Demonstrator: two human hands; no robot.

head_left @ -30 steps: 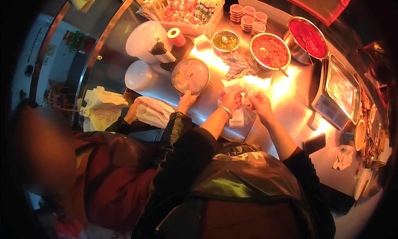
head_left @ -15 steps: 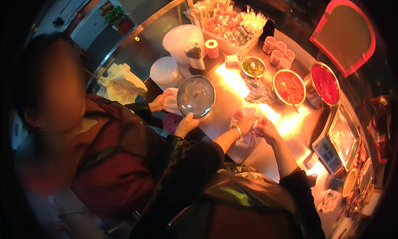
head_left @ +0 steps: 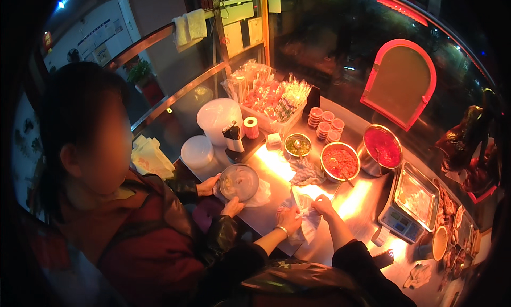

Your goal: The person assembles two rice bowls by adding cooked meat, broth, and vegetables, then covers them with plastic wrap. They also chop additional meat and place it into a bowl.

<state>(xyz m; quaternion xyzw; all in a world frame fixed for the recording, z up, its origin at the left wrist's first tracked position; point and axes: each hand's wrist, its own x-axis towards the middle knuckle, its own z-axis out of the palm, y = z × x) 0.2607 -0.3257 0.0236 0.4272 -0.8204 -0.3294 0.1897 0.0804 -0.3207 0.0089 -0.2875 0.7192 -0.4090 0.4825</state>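
Note:
A thin white plastic bag (head_left: pixel 309 230) is bunched over the steel counter in front of me. My left hand (head_left: pixel 289 218), with a bracelet at the wrist, is closed on the bag's near left side. Gathered fingers of my right hand (head_left: pixel 323 206) pinch the bag's right edge. A pale packet or paper (head_left: pixel 304 194), washed out by the lamp light, rises between the hands; its kind is unclear. To the left, a co-worker's two hands (head_left: pixel 232 206) hold a round lidded container (head_left: pixel 239 182) over a crumpled white bag (head_left: pixel 260 194).
Beyond my hands stand a bowl of green chopped food (head_left: pixel 297 145), a bowl of red food (head_left: pixel 340 161) and a deep red pot (head_left: pixel 381 150). A scale with a steel tray (head_left: pixel 418 190) is at right. Stacked white tubs (head_left: pixel 197 152) and a basket of utensils (head_left: pixel 277 102) stand at left and back.
The view has tilted up, showing more window. My right hand has moved up along the bag, which now hangs more spread between my hands. The co-worker's container has tipped flatter and lower.

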